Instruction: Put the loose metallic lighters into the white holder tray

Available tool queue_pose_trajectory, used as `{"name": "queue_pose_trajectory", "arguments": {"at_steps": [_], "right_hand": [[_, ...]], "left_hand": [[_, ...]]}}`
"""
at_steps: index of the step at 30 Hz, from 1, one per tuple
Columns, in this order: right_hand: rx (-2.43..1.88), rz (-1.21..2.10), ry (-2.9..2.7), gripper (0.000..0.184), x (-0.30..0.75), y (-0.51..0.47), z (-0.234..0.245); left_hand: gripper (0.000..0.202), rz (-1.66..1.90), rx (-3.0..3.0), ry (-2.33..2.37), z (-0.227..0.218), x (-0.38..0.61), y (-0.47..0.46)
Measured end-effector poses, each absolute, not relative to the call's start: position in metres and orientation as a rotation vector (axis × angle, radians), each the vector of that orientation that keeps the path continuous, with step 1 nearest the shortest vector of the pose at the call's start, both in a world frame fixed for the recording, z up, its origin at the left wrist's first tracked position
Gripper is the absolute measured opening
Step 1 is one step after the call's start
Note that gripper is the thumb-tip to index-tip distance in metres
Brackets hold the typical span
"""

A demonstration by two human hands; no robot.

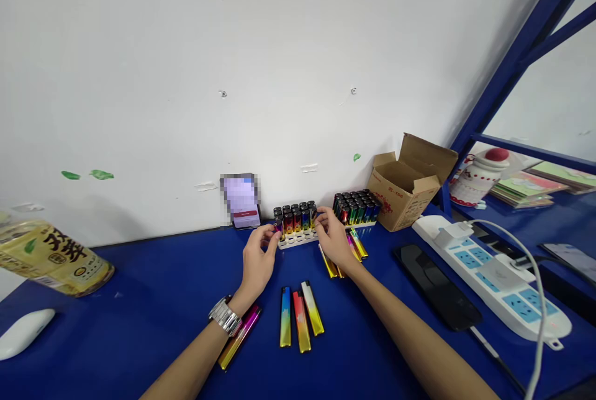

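Large black Chinese characters stood on the yellow bottle label [56, 257], while red print on the cardboard box [407, 192] was too small to read.

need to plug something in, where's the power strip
In the head view the white power strip lies on the blue table's right side, between the black phone and the blue shelf frame.

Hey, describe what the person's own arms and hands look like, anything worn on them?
Both forearms are bare, with no sleeves in view and no gloves. The left hand has a shiny silver metal link-bracelet wristwatch around its wrist. The right hand and its wrist carry nothing: no watch or band shows. Rings are too small to tell at this size.
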State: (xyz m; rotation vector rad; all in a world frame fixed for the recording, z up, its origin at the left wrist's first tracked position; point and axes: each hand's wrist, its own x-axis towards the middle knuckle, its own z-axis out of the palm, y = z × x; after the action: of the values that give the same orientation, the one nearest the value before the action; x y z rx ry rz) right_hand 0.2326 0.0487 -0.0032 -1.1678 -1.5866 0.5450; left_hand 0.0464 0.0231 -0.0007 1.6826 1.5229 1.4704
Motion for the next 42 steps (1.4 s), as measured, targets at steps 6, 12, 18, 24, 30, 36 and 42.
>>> {"name": "queue_pose_trajectory", "arguments": {"at_steps": [6, 12, 18, 24, 30, 36, 42], "right_hand": [[-1.174, 0.535, -1.598, 0.027, 0.233, 0.048, -0.002], [-1.172, 0.529, -1.510, 0.027, 0.232, 0.047, -0.002], [-1.116, 0.458, -1.427, 0.009, 0.230, 0.038, 0.005], [-1.342, 0.513, -2.006, 0.007, 0.228, 0.007, 0.043], [-1.459, 0.465, -2.430, 0.038, 0.221, -0.033, 0.045], [-1.588, 0.570, -2.260, 0.035, 0.211, -0.029, 0.037], [-1.071, 0.781, -1.964, 0.011, 0.219, 0.001, 0.031]], "left_hand": [[0.026, 1.413, 1.671, 1.566, -0.001, 0.046, 0.023], [0.014, 1.359, 1.723, 1.663, 0.010, 0.042, 0.023], [0.021, 0.536, 2.125, 1.612, 0.059, 0.011, -0.003], [0.024, 0.047, 2.208, 1.787, 0.056, -0.012, -0.069], [0.016, 0.181, 2.191, 1.854, 0.022, 0.011, -0.063], [0.024, 0.848, 1.950, 1.712, 0.017, 0.031, -0.025], [0.031, 1.281, 1.545, 1.310, 0.009, 0.051, -0.003]]}}
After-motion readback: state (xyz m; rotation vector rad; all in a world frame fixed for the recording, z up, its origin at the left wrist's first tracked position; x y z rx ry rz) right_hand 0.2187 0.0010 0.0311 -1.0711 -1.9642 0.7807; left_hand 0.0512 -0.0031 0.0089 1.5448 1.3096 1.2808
